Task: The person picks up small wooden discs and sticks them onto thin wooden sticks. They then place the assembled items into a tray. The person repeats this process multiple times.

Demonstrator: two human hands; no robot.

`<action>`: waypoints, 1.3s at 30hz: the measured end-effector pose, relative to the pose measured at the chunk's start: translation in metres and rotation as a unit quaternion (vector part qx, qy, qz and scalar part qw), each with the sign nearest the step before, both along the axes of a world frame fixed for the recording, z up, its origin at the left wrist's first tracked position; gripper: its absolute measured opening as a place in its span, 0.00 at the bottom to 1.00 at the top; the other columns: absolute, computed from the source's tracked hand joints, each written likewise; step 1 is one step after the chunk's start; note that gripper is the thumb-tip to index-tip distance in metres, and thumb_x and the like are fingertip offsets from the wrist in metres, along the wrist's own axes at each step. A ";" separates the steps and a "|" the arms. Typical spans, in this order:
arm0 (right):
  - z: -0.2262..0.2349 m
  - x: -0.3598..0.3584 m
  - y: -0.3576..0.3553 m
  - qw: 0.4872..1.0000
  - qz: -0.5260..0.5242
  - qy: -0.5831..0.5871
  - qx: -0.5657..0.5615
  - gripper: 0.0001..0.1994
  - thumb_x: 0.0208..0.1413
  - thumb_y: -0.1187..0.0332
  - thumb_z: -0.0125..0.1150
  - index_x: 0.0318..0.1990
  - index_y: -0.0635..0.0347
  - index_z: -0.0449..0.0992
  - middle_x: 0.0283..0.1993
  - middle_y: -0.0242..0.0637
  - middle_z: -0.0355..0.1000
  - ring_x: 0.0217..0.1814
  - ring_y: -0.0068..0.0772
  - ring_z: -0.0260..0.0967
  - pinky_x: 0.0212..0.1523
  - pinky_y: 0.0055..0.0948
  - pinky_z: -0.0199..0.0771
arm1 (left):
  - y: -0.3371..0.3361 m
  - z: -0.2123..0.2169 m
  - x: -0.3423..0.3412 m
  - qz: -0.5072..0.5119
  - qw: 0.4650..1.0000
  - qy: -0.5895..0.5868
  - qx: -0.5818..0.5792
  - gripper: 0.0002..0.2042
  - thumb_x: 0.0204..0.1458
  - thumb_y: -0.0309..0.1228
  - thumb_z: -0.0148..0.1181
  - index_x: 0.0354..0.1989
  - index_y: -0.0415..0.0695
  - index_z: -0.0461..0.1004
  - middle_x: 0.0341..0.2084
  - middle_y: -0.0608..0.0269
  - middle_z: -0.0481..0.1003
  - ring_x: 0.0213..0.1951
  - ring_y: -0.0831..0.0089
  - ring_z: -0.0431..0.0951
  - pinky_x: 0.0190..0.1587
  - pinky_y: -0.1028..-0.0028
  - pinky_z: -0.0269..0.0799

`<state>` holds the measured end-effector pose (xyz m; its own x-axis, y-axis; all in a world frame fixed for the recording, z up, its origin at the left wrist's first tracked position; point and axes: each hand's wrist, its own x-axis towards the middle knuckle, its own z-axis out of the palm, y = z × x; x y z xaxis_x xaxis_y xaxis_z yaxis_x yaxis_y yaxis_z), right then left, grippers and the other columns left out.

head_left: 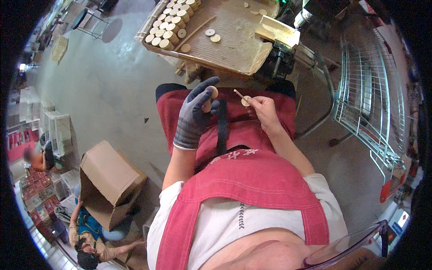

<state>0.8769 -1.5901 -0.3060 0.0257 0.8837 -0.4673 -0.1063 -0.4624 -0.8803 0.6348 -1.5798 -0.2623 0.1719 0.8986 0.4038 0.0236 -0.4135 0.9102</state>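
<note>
My left hand [192, 112], in a grey knitted glove, is closed around small round wooden discs; one disc [213, 92] shows at the fingertips and another [206, 106] lies lower against the palm. To its right, my bare right hand [266, 112] pinches a thin wooden stick [239, 94] that points up and left. A pale wooden disc [245, 101] sits at those same fingertips, beside the stick; whether the stick touches it I cannot tell. Both hands are over my lap, above a red apron [252, 132], with a small gap between them.
Ahead stands a worktable [229, 56] with rows of stacked wooden discs [171, 27], loose discs [215, 38], a long stick [198, 31] and a dark vise [278, 58]. A wire cart [364, 99] is at right. A person [90, 236] works by a cardboard box [112, 168] at lower left.
</note>
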 end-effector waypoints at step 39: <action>0.042 0.001 -0.001 0.901 -0.035 -0.387 0.192 0.16 0.57 0.59 0.63 0.23 0.61 0.77 0.31 0.46 0.75 0.34 0.54 0.75 0.36 0.49 0.75 | -0.008 0.012 0.002 -0.179 0.693 -0.547 -0.433 0.26 0.63 0.29 0.53 0.71 0.43 0.61 0.59 0.55 0.72 0.32 0.79 0.66 0.34 0.78 0.67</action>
<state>0.8779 -1.5906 -0.2644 0.2752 0.9598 0.0544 0.5904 -0.1241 -0.7975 0.6371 -1.5877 -0.2507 0.4631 0.8641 -0.1971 -0.8404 0.4988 0.2121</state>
